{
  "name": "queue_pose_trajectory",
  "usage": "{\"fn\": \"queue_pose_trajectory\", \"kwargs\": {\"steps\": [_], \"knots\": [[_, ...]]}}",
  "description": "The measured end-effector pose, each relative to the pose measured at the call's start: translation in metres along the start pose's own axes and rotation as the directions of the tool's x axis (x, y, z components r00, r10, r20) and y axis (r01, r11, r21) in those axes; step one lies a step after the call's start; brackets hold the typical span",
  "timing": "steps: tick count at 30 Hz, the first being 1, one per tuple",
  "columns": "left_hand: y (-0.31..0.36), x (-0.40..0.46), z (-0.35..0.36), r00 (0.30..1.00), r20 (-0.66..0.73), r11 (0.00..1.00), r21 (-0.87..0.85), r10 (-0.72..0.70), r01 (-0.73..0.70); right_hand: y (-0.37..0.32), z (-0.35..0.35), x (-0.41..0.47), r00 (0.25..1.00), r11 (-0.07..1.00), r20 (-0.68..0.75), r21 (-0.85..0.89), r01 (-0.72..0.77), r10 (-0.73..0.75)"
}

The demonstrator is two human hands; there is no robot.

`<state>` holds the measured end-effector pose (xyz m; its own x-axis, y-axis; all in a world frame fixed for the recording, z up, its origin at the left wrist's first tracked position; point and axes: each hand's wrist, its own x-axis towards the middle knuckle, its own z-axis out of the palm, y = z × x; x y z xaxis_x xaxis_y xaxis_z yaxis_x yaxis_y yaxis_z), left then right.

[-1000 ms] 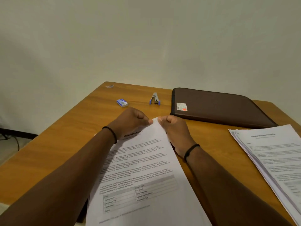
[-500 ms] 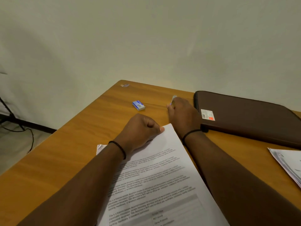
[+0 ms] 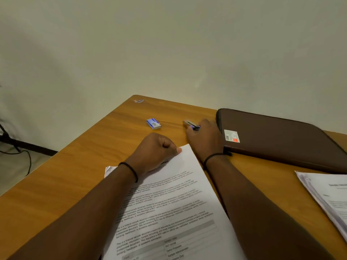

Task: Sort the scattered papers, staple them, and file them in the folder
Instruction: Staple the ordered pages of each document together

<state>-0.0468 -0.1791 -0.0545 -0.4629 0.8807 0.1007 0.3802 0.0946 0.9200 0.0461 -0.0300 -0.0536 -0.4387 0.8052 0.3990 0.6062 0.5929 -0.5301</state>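
Note:
A stack of printed papers (image 3: 174, 209) lies on the wooden table (image 3: 78, 177) in front of me. My left hand (image 3: 154, 152) is a closed fist pinching the stack's top corner against the table. My right hand (image 3: 203, 136) reaches past the stack, its fingers closed around the small stapler (image 3: 191, 125), whose silver nose sticks out to the left. A closed brown folder (image 3: 281, 139) with a white and red label lies right of that hand. A second pile of papers (image 3: 330, 199) sits at the right edge.
A small blue staple box (image 3: 153, 123) lies left of the stapler. A sticker (image 3: 139, 100) marks the table's far corner. The wall stands just behind the table. Cables (image 3: 20, 152) run across the floor at the left.
My right hand let go of the stack's top corner, reached forward to the stapler and closed on it. The left hand kept its grip on the papers. The view swung left.

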Motion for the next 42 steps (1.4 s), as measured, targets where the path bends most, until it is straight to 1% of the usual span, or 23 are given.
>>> {"fn": "queue_pose_trajectory", "kwargs": {"steps": [2,4,7,8,9,10,11,12,13,14,15,17,19,21,24,27,30,32,34,37,39,40,42], "knots": [[-0.002,-0.002,-0.001,1.0,0.004,1.0,-0.005,-0.002,0.002,0.008,-0.008,-0.017,0.994,0.971,-0.074,0.23,-0.066,0.085],[-0.001,-0.002,-0.001,1.0,-0.012,1.0,0.003,-0.007,0.007,0.014,-0.021,-0.03,0.972,0.902,-0.156,0.421,-0.095,0.175],[0.004,0.0,-0.001,0.999,-0.043,1.0,-0.001,0.0,-0.001,0.019,-0.049,-0.045,0.917,0.84,-0.325,0.542,-0.022,0.234],[0.007,-0.002,0.002,0.999,-0.038,1.0,-0.019,0.003,-0.004,0.022,-0.062,-0.052,0.892,0.803,-0.358,0.596,-0.009,0.277],[0.009,-0.004,0.003,0.999,-0.038,0.999,-0.042,-0.003,0.002,0.025,-0.072,-0.058,0.87,0.746,-0.36,0.666,-0.013,0.336],[0.009,-0.006,0.004,0.999,-0.041,0.998,-0.065,-0.009,0.006,0.029,-0.08,-0.064,0.855,0.671,-0.327,0.74,-0.033,0.403],[0.011,-0.01,0.005,0.999,-0.041,0.996,-0.085,-0.012,0.008,0.033,-0.086,-0.071,0.848,0.581,-0.252,0.81,-0.078,0.466],[0.011,-0.012,0.006,0.999,-0.04,0.995,-0.098,-0.013,0.009,0.037,-0.091,-0.076,0.85,0.463,-0.131,0.875,-0.143,0.51],[0.011,-0.013,0.007,0.999,-0.042,0.994,-0.105,-0.011,0.007,0.042,-0.093,-0.079,0.855,0.323,0.011,0.924,-0.207,0.518],[0.012,-0.016,0.007,0.999,-0.046,0.994,-0.11,-0.006,0.001,0.044,-0.095,-0.083,0.859,0.206,0.135,0.942,-0.266,0.493],[0.013,-0.017,0.007,0.999,-0.046,0.994,-0.112,0.001,-0.006,0.045,-0.097,-0.084,0.862,0.141,0.23,0.936,-0.324,0.453],[0.015,-0.019,0.009,0.999,-0.032,0.993,-0.111,0.026,-0.03,0.047,-0.099,-0.086,0.862,0.124,0.352,0.899,-0.42,0.366],[0.017,-0.02,0.011,0.999,-0.006,0.992,-0.115,0.043,-0.043,0.046,-0.102,-0.085,0.856,0.157,0.428,0.861,-0.484,0.289],[0.018,-0.02,0.012,0.998,0.023,0.992,-0.114,0.05,-0.047,0.043,-0.102,-0.083,0.861,0.231,0.439,0.837,-0.496,0.257],[0.017,-0.015,0.011,0.998,0.039,0.996,-0.076,0.053,-0.05,0.039,-0.097,-0.079,0.918,0.41,0.3,0.826,-0.386,0.259],[0.015,-0.011,0.01,0.998,0.038,0.998,-0.048,0.049,-0.047,0.04,-0.091,-0.077,0.951,0.619,0.191,0.725,-0.303,0.242],[0.014,-0.009,0.015,0.997,0.052,0.997,-0.061,0.056,-0.053,0.047,-0.085,-0.076,0.972,0.799,0.178,0.556,-0.229,0.155],[0.014,-0.008,0.016,0.996,0.058,0.997,-0.045,0.064,-0.061,0.048,-0.081,-0.077,0.981,0.889,0.183,0.435,-0.142,0.067],[0.014,-0.006,0.017,0.996,0.061,0.997,-0.027,0.071,-0.069,0.046,-0.078,-0.076,0.981,0.913,0.193,0.398,-0.084,0.006],[0.013,-0.006,0.017,0.996,0.05,0.997,-0.028,0.072,-0.07,0.044,-0.079,-0.075,0.987,0.922,0.157,0.386,-0.017,-0.047],[0.013,-0.006,0.016,0.997,0.042,0.997,-0.022,0.071,-0.07,0.043,-0.08,-0.076,0.981,0.93,0.176,0.368,0.009,-0.079],[0.012,-0.006,0.016,0.997,0.041,0.997,-0.021,0.07,-0.069,0.043,-0.08,-0.077,0.975,0.941,0.203,0.339,0.02,-0.094],[0.012,-0.007,0.015,0.997,0.041,0.998,-0.019,0.065,-0.064,0.046,-0.079,-0.078,0.96,0.974,0.253,0.216,0.062,-0.117]]}}
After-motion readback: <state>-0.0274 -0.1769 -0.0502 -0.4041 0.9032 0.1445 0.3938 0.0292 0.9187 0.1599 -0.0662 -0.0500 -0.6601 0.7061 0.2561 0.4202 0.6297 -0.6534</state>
